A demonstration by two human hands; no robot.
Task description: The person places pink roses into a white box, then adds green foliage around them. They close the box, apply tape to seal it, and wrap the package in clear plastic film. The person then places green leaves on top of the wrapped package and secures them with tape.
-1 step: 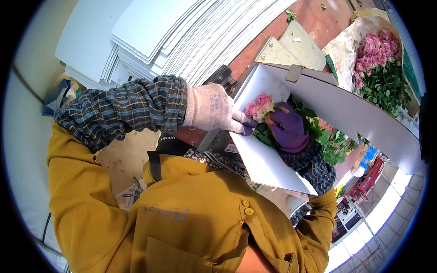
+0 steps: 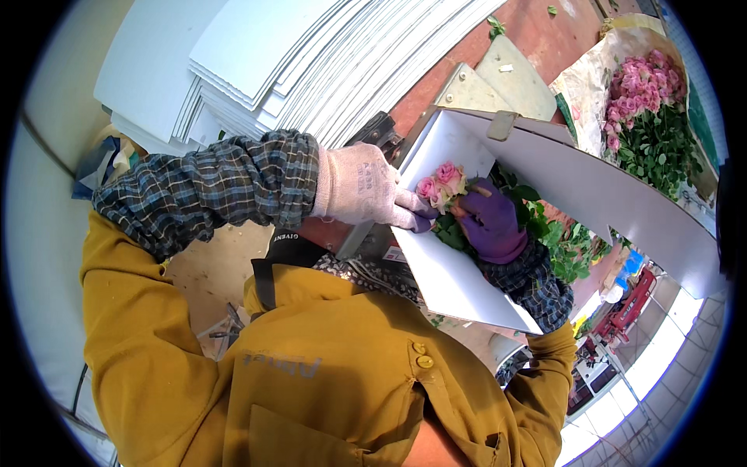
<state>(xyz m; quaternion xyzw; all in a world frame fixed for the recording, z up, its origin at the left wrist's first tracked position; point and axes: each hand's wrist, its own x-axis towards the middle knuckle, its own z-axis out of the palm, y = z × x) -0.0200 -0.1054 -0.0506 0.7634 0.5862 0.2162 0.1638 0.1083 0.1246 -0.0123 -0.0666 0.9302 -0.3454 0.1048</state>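
Hands first: your left hand (image 2: 362, 187), in a pale knit glove with purple fingertips, reaches across from the left on a bent arm in a plaid sleeve, and its fingers are curled down onto the edge of the white card sheet (image 2: 455, 272) right at the base of the rose bunch (image 2: 441, 185). Your right hand (image 2: 492, 226), in a purple glove, comes up from below with the fingers wrapped closed around the stems and leaves of that same bunch, so it's gripping the flowers just under the pink heads. The bunch sits in the fold of the white sheet, between your two hands, with the blooms poking up toward the back panel. The stems themselves are mostly buried under the purple glove and the green leaves, so you can't really see how long they are or how many roses are in there. The left fingertips are tucked behind the blooms too, so whether they're pinching the card or just pressing on it is hard to call. Off to the upper right there's a second heap of pink roses (image 2: 642, 82) lying on paper, and up top a fanned stack of white sheets (image 2: 311, 54).
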